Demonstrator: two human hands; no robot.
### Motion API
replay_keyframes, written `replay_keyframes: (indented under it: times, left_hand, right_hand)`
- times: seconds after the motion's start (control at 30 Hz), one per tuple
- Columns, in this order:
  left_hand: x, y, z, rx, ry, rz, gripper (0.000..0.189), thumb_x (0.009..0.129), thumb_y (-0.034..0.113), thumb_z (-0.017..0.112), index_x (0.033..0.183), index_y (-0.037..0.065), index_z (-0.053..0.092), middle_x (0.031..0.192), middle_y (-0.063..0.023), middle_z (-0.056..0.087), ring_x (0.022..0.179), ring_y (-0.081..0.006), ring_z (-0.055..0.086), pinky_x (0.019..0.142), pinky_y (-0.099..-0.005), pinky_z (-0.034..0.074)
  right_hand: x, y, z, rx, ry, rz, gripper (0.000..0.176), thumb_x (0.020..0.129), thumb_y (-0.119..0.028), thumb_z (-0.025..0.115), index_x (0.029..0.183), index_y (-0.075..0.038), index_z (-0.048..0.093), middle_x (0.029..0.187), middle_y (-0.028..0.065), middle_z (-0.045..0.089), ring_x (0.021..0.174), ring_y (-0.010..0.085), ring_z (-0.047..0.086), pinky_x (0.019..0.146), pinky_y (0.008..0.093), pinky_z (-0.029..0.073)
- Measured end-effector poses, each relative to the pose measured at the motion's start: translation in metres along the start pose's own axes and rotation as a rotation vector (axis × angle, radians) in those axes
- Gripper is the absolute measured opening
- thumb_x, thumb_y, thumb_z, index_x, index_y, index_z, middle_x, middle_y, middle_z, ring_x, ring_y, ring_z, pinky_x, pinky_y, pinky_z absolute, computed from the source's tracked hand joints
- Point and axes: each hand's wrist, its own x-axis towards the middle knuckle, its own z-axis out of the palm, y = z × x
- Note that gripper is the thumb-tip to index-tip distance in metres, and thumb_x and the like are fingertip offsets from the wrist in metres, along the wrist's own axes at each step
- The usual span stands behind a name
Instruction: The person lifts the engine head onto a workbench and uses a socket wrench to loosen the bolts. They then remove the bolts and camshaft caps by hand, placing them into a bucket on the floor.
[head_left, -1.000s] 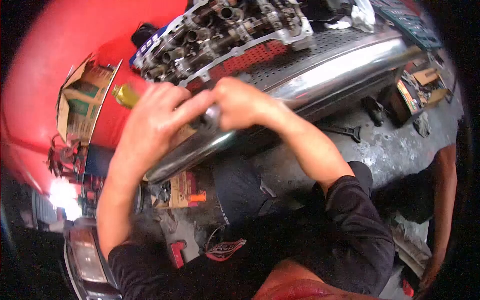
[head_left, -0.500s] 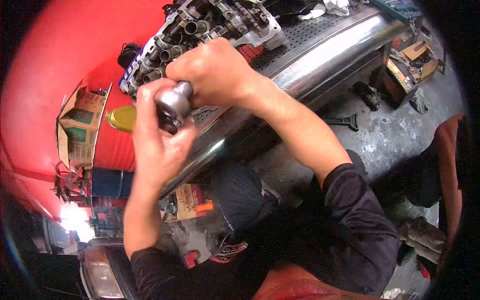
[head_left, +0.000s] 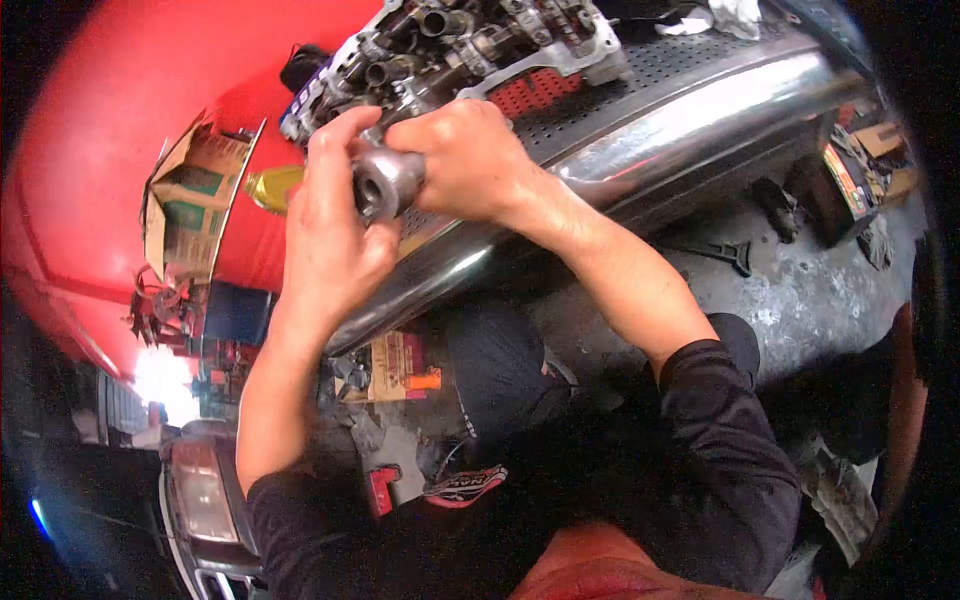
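My right hand (head_left: 465, 155) is closed around a silver socket wrench (head_left: 400, 178), held up in front of the bench. Its rounded metal end, with a dark hollow in it, points to the left. My left hand (head_left: 335, 215) cups that end, thumb below and fingers above; most of its grip is hidden. Behind both hands an engine cylinder head (head_left: 465, 60) with several round tubes lies on the bench, apart from the tool.
The perforated bench top (head_left: 660, 85) has a rounded shiny metal edge (head_left: 690, 130). A yellow container (head_left: 268, 190) and an opened cardboard box (head_left: 190, 205) are at left. Another box (head_left: 880, 165) stands at right. A vehicle headlight (head_left: 203, 490) shows at lower left.
My hands and the wrench have shifted slightly right in view, along with the whole scene. The wrench's hollow end now shows more, and my left fingers are straighter around it.
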Motion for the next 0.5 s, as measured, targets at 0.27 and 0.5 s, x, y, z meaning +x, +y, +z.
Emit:
replay_keyframes:
  times: [0.27, 0.5]
  left_hand:
    - [-0.001, -0.005, -0.007, 0.032, -0.029, 0.205, 0.049, 0.069, 0.0, 0.068, 0.116, 0.005, 0.056, 0.101, -0.0139, 0.062, 0.09, -0.0268, 0.064, 0.081, -0.0352, 0.051]
    - [0.023, 0.017, 0.007, 0.003, 0.168, 0.122, 0.033, 0.072, 0.002, 0.07, 0.101, 0.006, 0.055, 0.078, -0.0103, 0.059, 0.066, -0.0178, 0.059, 0.062, -0.0319, 0.049]
  right_hand:
    - [0.003, 0.006, 0.012, -0.001, 0.319, -0.209, 0.005, 0.073, -0.021, 0.064, 0.073, -0.016, 0.062, 0.067, 0.0062, 0.063, 0.064, 0.0242, 0.067, 0.055, 0.0374, 0.052]
    - [0.029, 0.016, -0.009, -0.243, 0.715, -0.446, 0.012, 0.077, -0.012, 0.071, 0.079, -0.009, 0.06, 0.064, 0.002, 0.051, 0.055, 0.0208, 0.053, 0.05, 0.0343, 0.039]
